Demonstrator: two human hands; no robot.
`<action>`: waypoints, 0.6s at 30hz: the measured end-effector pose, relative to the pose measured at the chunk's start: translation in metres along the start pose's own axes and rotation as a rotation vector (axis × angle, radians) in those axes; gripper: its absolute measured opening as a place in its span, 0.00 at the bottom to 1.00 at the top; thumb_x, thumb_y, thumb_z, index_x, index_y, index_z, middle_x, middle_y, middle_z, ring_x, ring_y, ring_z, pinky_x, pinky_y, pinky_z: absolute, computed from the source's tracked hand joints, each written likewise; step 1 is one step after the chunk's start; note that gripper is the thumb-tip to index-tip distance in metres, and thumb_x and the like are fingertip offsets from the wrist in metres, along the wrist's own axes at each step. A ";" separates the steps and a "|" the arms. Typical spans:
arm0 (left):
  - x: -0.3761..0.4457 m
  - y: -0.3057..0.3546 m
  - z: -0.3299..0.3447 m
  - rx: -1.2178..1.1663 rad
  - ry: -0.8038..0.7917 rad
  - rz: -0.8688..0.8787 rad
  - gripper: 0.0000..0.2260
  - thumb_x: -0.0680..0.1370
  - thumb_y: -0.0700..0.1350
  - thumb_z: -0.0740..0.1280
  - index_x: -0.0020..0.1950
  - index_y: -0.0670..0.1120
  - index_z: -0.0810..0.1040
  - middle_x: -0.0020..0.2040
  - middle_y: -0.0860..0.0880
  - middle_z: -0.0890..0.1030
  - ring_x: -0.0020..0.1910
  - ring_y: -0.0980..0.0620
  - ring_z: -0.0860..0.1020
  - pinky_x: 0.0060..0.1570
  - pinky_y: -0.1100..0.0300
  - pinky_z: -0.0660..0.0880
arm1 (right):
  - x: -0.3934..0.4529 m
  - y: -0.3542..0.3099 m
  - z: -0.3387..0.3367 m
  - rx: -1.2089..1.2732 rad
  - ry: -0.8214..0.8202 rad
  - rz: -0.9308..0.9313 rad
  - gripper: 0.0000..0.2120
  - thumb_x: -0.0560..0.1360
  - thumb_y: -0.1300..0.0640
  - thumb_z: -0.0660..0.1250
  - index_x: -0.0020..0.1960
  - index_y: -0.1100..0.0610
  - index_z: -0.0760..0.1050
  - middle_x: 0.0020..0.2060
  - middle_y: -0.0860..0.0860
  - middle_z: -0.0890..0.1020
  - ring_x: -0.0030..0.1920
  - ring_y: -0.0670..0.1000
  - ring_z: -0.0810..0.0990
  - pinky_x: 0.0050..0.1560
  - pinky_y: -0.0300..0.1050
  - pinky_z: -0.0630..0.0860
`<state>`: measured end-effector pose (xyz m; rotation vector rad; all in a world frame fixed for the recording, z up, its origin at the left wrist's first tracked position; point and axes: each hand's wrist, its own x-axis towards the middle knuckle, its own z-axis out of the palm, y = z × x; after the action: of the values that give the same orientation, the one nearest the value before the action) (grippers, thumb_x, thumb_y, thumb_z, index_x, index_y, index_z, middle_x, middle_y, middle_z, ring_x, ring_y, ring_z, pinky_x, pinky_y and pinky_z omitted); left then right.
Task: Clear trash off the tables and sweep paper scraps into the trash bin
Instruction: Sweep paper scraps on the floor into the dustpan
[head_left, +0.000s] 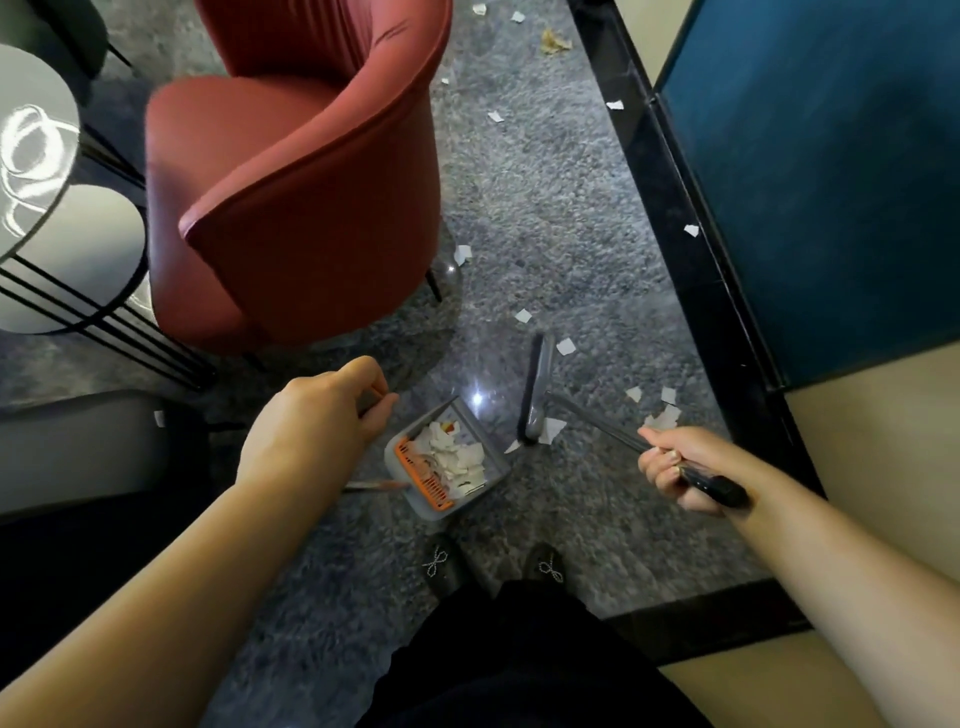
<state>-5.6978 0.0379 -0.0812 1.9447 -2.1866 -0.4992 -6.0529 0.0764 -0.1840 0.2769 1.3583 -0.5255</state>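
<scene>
Broom head: the grey broom head (535, 395) sits on the grey floor (545, 208) just right of the dustpan mouth, its long axis running away from the person, roughly parallel to the pan's open edge.
Scraps at the bristles: couple of white scraps (550, 430) touching the near end of the head, so they lie between broom and pan. Looks to me like a short pull to the left gets them in.
Right hand: right hand (675, 467) has its fingers curled round the broom handle (613, 434) near the black grip end; handle slants up from the head toward the person's right.
Left hand: left hand (317, 415) is closed, fingers pinching something thin, probably the dustpan's upright handle, can't fully tell.
Dustpan: grey dustpan (447, 460) with an orange comb edge, already holding a pile of white paper bits plus something red/yellow.
More scraps: loose ones (662, 410) to the right of the broom, nearer the right hand, and others (496, 115) farther off past the red armchair (301, 208).
Counter: round counter (36, 130) at far left; I see no trash on the part that shows.
Trash bin: not in view.
</scene>
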 end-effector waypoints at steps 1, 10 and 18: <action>0.002 0.004 0.001 -0.001 -0.009 0.002 0.06 0.77 0.51 0.70 0.44 0.51 0.76 0.27 0.59 0.71 0.28 0.50 0.74 0.29 0.55 0.75 | -0.002 -0.001 -0.004 -0.013 0.000 0.011 0.09 0.84 0.51 0.53 0.49 0.55 0.66 0.23 0.48 0.63 0.15 0.41 0.62 0.14 0.32 0.58; 0.023 0.040 0.004 0.060 -0.068 0.064 0.07 0.77 0.51 0.69 0.46 0.49 0.76 0.27 0.57 0.71 0.27 0.49 0.73 0.27 0.56 0.72 | -0.038 -0.008 -0.028 -0.181 0.081 -0.149 0.12 0.83 0.55 0.54 0.66 0.51 0.65 0.28 0.49 0.64 0.18 0.40 0.63 0.16 0.31 0.60; 0.039 0.055 0.008 0.104 -0.089 0.059 0.08 0.77 0.52 0.69 0.44 0.51 0.74 0.27 0.50 0.74 0.26 0.47 0.74 0.28 0.53 0.76 | -0.034 -0.024 -0.053 -0.482 0.263 -0.140 0.17 0.84 0.58 0.52 0.72 0.50 0.62 0.29 0.51 0.65 0.17 0.41 0.62 0.18 0.31 0.59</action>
<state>-5.7571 0.0060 -0.0725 1.9369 -2.3619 -0.4809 -6.1146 0.0885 -0.1593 -0.1498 1.7220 -0.2672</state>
